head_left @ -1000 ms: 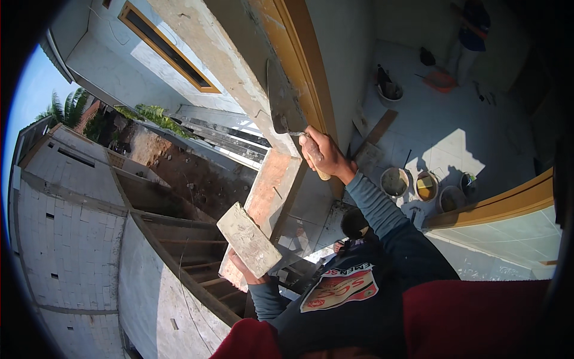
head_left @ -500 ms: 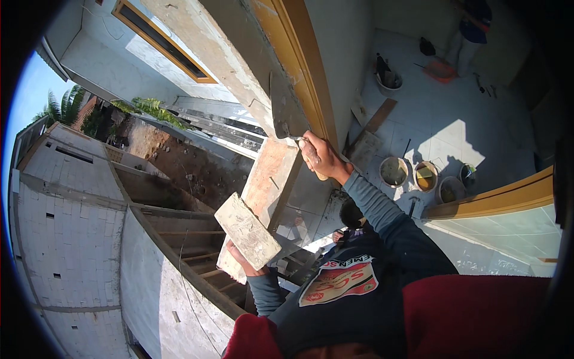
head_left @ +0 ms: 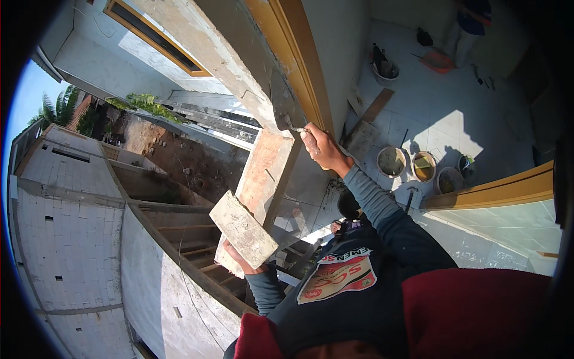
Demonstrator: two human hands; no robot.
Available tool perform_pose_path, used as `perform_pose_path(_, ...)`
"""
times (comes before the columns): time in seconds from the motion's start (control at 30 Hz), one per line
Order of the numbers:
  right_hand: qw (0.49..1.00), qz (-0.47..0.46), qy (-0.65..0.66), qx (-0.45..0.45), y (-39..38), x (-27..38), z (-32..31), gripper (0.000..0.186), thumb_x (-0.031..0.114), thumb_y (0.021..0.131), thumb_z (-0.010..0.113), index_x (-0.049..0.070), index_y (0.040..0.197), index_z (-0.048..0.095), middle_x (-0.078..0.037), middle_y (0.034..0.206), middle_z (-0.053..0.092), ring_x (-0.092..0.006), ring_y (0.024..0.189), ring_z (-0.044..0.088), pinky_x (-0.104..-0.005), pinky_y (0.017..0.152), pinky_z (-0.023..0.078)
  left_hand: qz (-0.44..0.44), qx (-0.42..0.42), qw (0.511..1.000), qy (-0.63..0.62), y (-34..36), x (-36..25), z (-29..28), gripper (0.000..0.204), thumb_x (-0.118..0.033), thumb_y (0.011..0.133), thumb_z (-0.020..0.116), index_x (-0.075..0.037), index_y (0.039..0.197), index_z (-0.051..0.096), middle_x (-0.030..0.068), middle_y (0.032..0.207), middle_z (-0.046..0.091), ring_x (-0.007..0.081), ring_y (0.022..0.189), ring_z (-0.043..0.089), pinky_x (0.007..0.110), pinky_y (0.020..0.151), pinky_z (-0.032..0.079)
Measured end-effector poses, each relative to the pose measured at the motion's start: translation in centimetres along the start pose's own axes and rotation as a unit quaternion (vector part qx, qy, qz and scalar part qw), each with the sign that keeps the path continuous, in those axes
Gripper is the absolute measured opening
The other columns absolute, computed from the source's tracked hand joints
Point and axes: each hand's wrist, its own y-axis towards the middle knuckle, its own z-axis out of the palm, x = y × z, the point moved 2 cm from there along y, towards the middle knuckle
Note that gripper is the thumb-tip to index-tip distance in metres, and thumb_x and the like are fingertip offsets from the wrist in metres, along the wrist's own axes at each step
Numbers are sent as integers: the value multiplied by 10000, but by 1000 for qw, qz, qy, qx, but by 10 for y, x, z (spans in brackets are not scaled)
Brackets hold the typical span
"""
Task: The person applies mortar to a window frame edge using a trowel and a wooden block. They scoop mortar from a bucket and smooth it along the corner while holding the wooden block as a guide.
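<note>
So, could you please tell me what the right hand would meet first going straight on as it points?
Past the trowel it holds, the right hand would probably meet the wall first, though depth is unclear.

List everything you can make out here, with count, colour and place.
Trowel: 1, grey, in right hand
Board: 1, cream, above left hand
Ledge: 1, reddish, beyond board
Wooden frames: 2, orange, upper centre, right
Window: 1, brown, upper left
Buckets: 5, mostly pale, floor, right
Basin: 1, orange, floor, upper right
Plank: 1, brown, floor, upper right
Plants: at least 2, green, left
Block wall: 1, pale, far left
Other people: 2, one dark blue, upper right and lower centre
Left hand: 1, bare, under board
Right hand: 1, bare, on trowel
Shirt: 1, dark with red, bottom
</note>
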Motion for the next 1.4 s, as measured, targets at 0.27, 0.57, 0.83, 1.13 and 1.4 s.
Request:
perform_pose_path(0.27,980,155,107,60,-45,-29,28,265,287,1104,480,69,955,508,-5,600,480,-103,458,472,-308,417,389,11,9,1000,27,1,-1,-3,667,-195,898,488,48,1507,368,256,1365,530,341,1173,626,411,987,559)
perform_pose_path(0.57,965,123,206,104,-100,68,26,280,280,1111,471,31,997,531,-24,632,518,-100,544,508,-303,528,429,-6,-5,999,35,1,2,2,691,-272,905,464,25,1523,382,248,1386,564,372,1159,651,470,909,598)
perform_pose_path(0.83,989,-17,140,54,52,188,-50,373,286,1103,457,-41,1266,529,-42,755,558,-92,580,531,-274,537,455,18,25,999,7,4,5,9,636,-263,936,435,65,1481,444,247,1343,620,387,1129,681,489,952,592)
perform_pose_path(1.13,998,-52,22,35,141,249,-64,352,305,1092,469,-33,1123,566,-255,835,647,-398,778,674,-456,735,507,36,32,999,8,-2,7,12,586,-226,957,407,79,1453,469,254,1312,642,378,1073,710,466,922,607)
perform_pose_path(1.4,995,15,79,53,83,168,-38,333,320,1103,450,1,1105,547,-23,677,514,-95,491,509,-289,465,450,41,16,999,25,1,3,-9,585,-239,959,409,77,1447,475,250,1311,646,383,1068,710,466,928,601)
